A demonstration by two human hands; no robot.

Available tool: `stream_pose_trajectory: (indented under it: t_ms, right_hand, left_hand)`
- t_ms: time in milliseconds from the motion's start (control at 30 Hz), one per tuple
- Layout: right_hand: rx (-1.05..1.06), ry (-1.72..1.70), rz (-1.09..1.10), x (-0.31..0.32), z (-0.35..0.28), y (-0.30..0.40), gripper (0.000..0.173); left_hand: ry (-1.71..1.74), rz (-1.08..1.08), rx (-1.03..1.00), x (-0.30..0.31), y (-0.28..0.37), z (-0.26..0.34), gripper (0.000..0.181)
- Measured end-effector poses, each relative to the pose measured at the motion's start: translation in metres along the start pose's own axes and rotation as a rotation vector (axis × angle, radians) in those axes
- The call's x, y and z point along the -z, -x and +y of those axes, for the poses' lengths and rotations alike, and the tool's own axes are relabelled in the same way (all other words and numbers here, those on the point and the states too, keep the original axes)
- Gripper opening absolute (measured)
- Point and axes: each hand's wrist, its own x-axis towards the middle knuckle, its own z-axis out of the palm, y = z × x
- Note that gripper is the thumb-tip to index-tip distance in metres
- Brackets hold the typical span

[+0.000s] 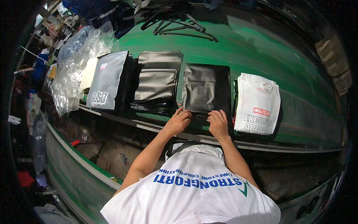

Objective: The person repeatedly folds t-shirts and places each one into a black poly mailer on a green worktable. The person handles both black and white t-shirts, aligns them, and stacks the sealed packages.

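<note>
A black plastic garment bag point(205, 86) lies flat on the green table in front of me. My left hand point(180, 119) touches its near left corner, and my right hand point(218, 121) is at its near edge further right. Whether the fingers pinch the plastic cannot be told. Left of it is a stack of black plastic bags point(158, 84). Further left, a grey garment in a frosted bag point(105, 81) tops another pile. On the right, a pile of folded T-shirts point(258, 103) has a printed white one uppermost.
Black plastic hangers point(184, 28) lie at the table's far side. Crumpled clear plastic point(81, 61) covers the left end, beside a cream sheet point(89, 73). The table's near rim point(151, 127) runs just before my body. A second green surface point(75, 173) stands at lower left.
</note>
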Motion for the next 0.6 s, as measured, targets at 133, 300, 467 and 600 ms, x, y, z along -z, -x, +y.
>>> stream_pose_trajectory:
  t_ms: [133,300,467,600]
  right_hand:
    - [-0.007,0.019,0.09,0.008,0.005,0.0,0.012]
    - [0.139,0.077,0.251,0.038,-0.017,-0.023,0.013]
    - [0.403,0.061,0.317,0.097,-0.072,-0.078,0.03]
    - [0.424,0.088,0.365,0.12,-0.122,-0.123,0.027]
  left_hand:
    - [0.018,0.047,0.042,0.018,0.007,0.001,0.017]
    - [0.406,0.18,0.264,0.03,0.013,0.0,0.045]
    - [0.905,0.461,0.33,0.051,-0.016,-0.008,0.08]
    - [1.168,0.288,0.443,0.036,-0.005,-0.032,0.049]
